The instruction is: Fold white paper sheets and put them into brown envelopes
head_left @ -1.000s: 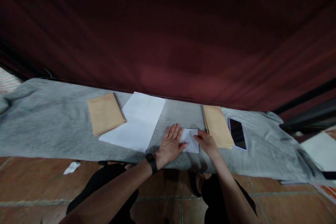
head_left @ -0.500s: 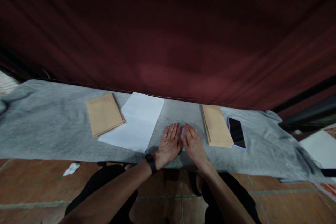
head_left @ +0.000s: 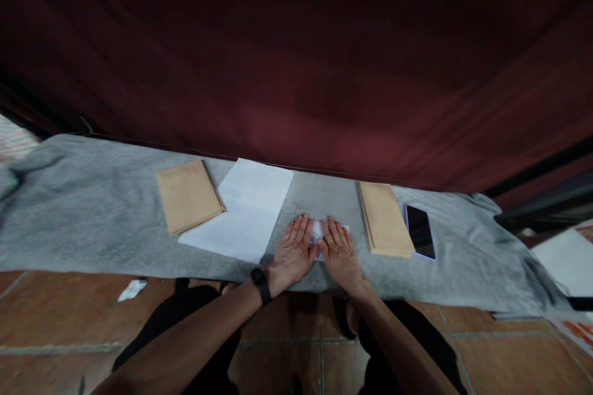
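Observation:
Both palms lie flat on a small piece of white paper [head_left: 317,230], which shows between them and at the right fingertips; most of it is covered. My left hand [head_left: 294,250], with a black band on its wrist, presses on the left part with fingers stretched out. My right hand [head_left: 339,253] lies on the right part, fingers also extended. To the left a large white sheet [head_left: 250,203] rests on the grey cloth, its left edge under a stack of brown envelopes [head_left: 189,197]. Right of my hands is another stack of brown envelopes [head_left: 385,219].
A phone [head_left: 420,231] with a purple edge lies beside the right envelope stack. Grey cloth [head_left: 106,210] covers the long narrow surface. Behind it hangs a dark red curtain [head_left: 296,86]. A crumpled white scrap [head_left: 132,289] is on the tiled floor [head_left: 60,315].
My hands have moved slightly apart, uncovering more of the small white paper between them. The fingers are straighter and flatter. The view has shifted a little.

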Available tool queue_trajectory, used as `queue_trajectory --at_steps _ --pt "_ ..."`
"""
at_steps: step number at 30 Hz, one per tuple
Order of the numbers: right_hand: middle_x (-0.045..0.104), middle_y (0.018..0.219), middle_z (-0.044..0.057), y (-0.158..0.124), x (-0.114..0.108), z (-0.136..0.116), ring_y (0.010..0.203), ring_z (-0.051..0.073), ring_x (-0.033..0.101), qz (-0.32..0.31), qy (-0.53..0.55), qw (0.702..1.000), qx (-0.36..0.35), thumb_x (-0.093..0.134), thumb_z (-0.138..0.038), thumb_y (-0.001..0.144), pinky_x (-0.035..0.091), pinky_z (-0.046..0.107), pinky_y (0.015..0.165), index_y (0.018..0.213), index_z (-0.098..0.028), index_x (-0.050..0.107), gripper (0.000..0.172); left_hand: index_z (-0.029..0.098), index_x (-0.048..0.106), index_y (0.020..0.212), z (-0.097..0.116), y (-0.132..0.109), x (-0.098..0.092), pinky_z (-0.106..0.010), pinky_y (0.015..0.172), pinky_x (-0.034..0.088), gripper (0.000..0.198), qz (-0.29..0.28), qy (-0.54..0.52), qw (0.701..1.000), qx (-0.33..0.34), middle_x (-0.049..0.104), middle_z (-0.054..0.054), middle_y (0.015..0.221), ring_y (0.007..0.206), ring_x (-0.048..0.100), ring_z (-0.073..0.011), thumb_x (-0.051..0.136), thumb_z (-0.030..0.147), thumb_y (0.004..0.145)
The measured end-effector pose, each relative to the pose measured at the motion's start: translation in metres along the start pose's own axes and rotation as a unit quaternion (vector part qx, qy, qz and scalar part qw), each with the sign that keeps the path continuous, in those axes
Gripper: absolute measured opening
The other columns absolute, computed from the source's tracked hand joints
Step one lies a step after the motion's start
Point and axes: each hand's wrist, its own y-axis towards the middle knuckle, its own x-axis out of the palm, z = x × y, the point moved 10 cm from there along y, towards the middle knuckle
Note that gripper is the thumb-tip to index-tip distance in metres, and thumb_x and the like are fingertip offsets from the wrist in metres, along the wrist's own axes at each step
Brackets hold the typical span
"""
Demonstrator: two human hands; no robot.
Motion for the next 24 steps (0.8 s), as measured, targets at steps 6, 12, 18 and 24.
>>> queue_trajectory --at_steps 6,12,18,24 --pt "0.033 0.165 0.014 0.0 0.001 0.001 0.151 0.028 0.033 0.006 -0.013 1.0 -0.002 0.037 -0.032 0.107 0.029 0.048 0.12 0.156 -0.017 0.04 0.052 0.002 0.042 0.15 -0.005 -0.006 -0.005 -0.046 0.124 0.028 0.064 -0.007 0.017 1.0 -0.008 0.038 -0.022 0.161 0.152 0.031 -0.0299 0.045 0.041 0.1" --pt "0.037 0.163 0.016 0.0 0.001 0.001 0.147 0.029 0.038 0.022 -0.019 1.0 -0.007 0.038 -0.036 0.107 0.029 0.048 0.12 0.156 -0.016 0.04 0.053 0.008 0.052 0.145 -0.017 0.003 -0.03 -0.053 0.128 0.013 0.055 0.003 0.035 0.999 0.002 0.047 -0.017 0.156 0.154 0.028 -0.0301 0.042 0.041 0.101" --pt "0.038 0.162 0.016 -0.002 0.005 0.003 0.146 0.03 0.041 0.026 -0.018 0.999 -0.008 0.038 -0.037 0.107 0.03 0.048 0.119 0.155 -0.015 0.042 0.053 0.012 0.036 0.157 -0.155 0.003 -0.101 -0.068 0.121 0.014 0.066 0.086 0.046 0.959 -0.264 0.024 -0.022 0.167 0.156 0.014 -0.0397 0.043 0.046 0.1" --pt "0.039 0.162 0.015 -0.002 0.008 0.004 0.146 0.029 0.041 0.022 -0.014 1.0 -0.009 0.036 -0.038 0.107 0.03 0.049 0.119 0.154 -0.017 0.043 0.052 0.005 0.021 0.159 -0.29 -0.072 -0.135 -0.071 0.105 0.035 0.09 0.061 0.038 0.854 -0.516 0.031 -0.036 0.157 0.143 0.034 -0.0516 0.052 0.057 0.093"
